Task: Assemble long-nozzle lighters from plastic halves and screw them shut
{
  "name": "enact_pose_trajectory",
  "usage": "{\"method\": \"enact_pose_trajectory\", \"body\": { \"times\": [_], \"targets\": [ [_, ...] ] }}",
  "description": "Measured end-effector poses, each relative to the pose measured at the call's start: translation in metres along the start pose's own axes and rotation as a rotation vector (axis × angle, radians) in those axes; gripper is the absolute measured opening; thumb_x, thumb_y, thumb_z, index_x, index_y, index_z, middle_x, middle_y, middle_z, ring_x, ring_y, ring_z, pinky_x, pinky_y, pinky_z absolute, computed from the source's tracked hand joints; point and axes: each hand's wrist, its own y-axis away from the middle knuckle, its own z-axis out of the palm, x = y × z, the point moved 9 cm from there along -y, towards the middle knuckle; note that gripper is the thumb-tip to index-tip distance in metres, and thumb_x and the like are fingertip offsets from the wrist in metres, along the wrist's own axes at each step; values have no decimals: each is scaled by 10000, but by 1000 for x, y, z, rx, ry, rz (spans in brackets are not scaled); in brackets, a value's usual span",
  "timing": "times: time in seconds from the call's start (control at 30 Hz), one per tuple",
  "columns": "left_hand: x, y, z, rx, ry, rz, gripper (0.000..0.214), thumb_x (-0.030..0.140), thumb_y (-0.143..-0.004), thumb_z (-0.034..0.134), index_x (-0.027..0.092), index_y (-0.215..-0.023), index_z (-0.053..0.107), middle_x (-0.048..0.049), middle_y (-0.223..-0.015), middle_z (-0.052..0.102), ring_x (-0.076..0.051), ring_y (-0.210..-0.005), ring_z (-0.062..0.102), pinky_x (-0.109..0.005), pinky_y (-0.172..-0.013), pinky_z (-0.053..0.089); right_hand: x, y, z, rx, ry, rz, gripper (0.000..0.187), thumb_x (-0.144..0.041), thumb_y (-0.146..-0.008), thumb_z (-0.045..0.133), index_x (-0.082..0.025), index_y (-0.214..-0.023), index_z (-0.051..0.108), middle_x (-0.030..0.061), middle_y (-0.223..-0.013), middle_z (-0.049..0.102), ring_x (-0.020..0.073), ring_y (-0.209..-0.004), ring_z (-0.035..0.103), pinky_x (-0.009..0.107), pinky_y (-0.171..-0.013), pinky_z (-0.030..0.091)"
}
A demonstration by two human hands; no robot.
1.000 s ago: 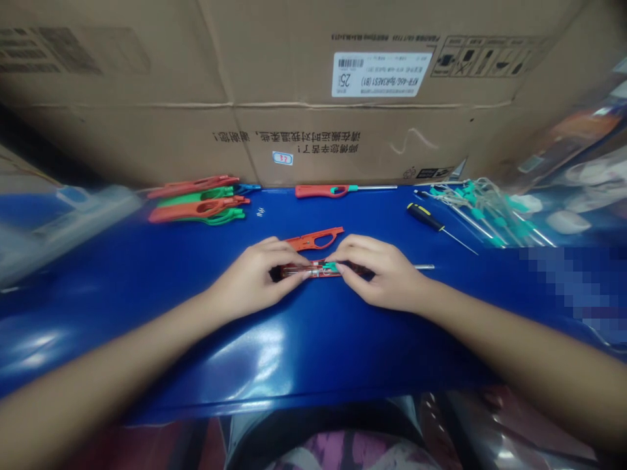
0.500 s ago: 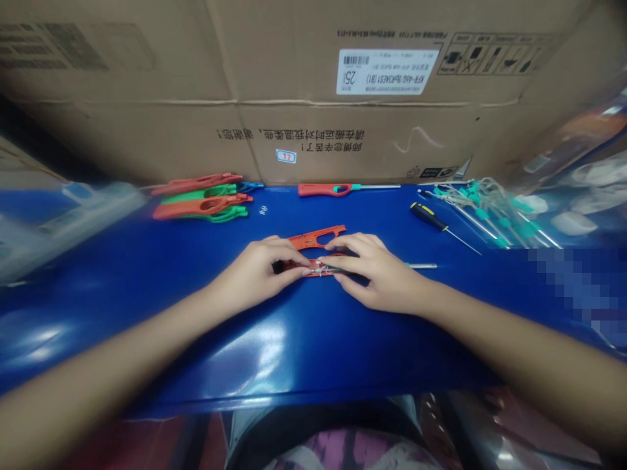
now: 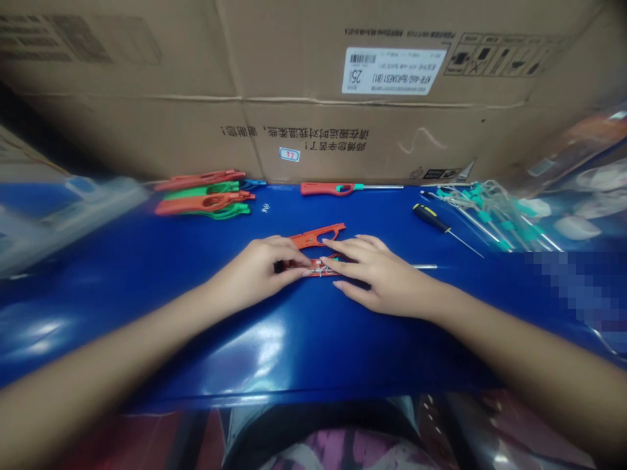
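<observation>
An opened orange gas lighter shell point(image 3: 323, 273) lies on the blue table, with wires and small parts inside. Its metal tube point(image 3: 427, 266) sticks out to the right, past my right hand. My left hand point(image 3: 255, 271) is closed on the left end of this lighter, thumb and fingers pinched at its inner parts. Over the right part of the lighter, my right hand point(image 3: 385, 274) has its fingers spread, fingertips at or close to the wires. Just behind lies a loose orange shell half point(image 3: 309, 238), the right index finger near its loop.
Behind stand a cardboard box point(image 3: 294, 78), an assembled red lighter point(image 3: 321, 188) and a screwdriver point(image 3: 431, 217). Orange and green shells point(image 3: 206, 203) are stacked at left, near tiny white pieces point(image 3: 265, 208). Metal tubes with green parts point(image 3: 494, 215) lie at right. A clear plastic container point(image 3: 88, 222) stands far left.
My right hand has eased slightly right and its fingers have lifted apart, showing more of the wires. My left hand stays on the lighter. The view has shifted a little.
</observation>
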Motion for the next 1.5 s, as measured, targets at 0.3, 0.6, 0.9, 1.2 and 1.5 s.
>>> {"method": "enact_pose_trajectory", "body": {
  "times": [0.3, 0.6, 0.9, 1.2, 1.5],
  "targets": [
    [4, 1, -2, 25, -5, 11, 184, 324, -936, 690, 221, -1035, 807, -54, -920, 752, -169, -815, 691, -272, -737, 533, -3, -1, 0, -23, 8, 4, 391, -294, -1021, 509, -192, -1383, 617, 152, -1524, 528, 306, -1390, 508, 620, -1185, 307],
    [3, 2, -1, -3, -3, -24, 178, 310, -943, 683, 231, -1045, 806, -41, -905, 734, -146, -774, 668, -243, -687, 497, -11, 0, -2, -52, 45, -54, 434, -321, -1040, 477, -179, -1441, 563, 147, -1532, 521, 306, -1369, 519, 578, -1133, 380],
    [7, 4, -1, 9, -33, -10, 203, 313, -944, 659, 210, -1050, 797, -55, -895, 723, -145, -741, 657, -237, -645, 507, -11, 2, 3, -91, 6, -41, 476, -346, -1028, 516, -216, -1485, 524, 157, -1558, 482, 320, -1426, 468, 633, -1166, 332],
    [13, 5, -4, 12, -112, 61, 199, 288, -966, 623, 190, -1054, 773, -54, -957, 719, -160, -837, 673, -257, -717, 526, 15, 0, -14, 31, 39, 49, 382, -286, -1018, 507, -199, -1373, 619, 98, -1439, 623, 286, -1340, 547, 573, -1141, 362],
    [8, 2, -3, -23, -67, 31, 181, 278, -957, 637, 191, -1015, 784, -53, -931, 723, -153, -805, 675, -249, -701, 512, -2, 9, 8, -246, -8, 40, 746, -557, -1006, 495, -162, -1608, 299, 125, -1663, 254, 359, -1546, 242, 706, -1228, 143]
  ]
}}
